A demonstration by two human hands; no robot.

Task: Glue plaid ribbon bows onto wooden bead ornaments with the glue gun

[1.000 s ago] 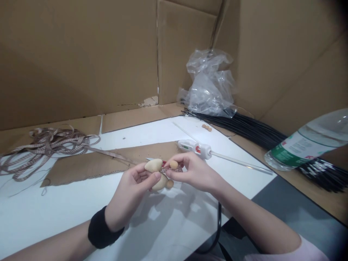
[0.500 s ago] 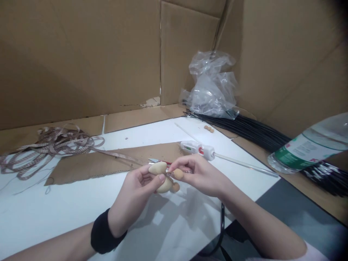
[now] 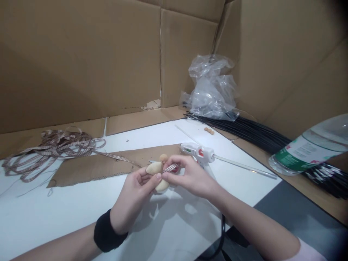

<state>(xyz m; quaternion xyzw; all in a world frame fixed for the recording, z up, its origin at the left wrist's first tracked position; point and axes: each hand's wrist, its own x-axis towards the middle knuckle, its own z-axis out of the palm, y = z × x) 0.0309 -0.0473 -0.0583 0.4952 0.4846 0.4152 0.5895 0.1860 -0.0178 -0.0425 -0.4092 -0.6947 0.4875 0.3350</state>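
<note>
My left hand [image 3: 136, 192] is closed round a small tan plush figure [image 3: 155, 169] with rounded lobes, held above the white tabletop [image 3: 67, 214]. My right hand [image 3: 187, 175] pinches a short piece of brown checked ribbon [image 3: 170, 167] against the figure. A small round tan ball [image 3: 163, 157] of the figure sticks up behind the ribbon. Both hands touch at the figure. A black wristband [image 3: 107, 233] sits on my left wrist.
A white glue gun [image 3: 197, 152] with a clear glue stick lies just behind my right hand. A tangle of checked ribbon [image 3: 51, 146] lies at the left by a cardboard sheet [image 3: 95, 166]. Black rods [image 3: 261, 136], a plastic bag [image 3: 213, 88], small beads [image 3: 208, 130] and a water bottle [image 3: 310, 146] are at the right. Cardboard walls enclose the back.
The figure has turned in my hands: the small tan balls moved from the lower right to the top. My right fingers now pinch the ribbon across its middle.
</note>
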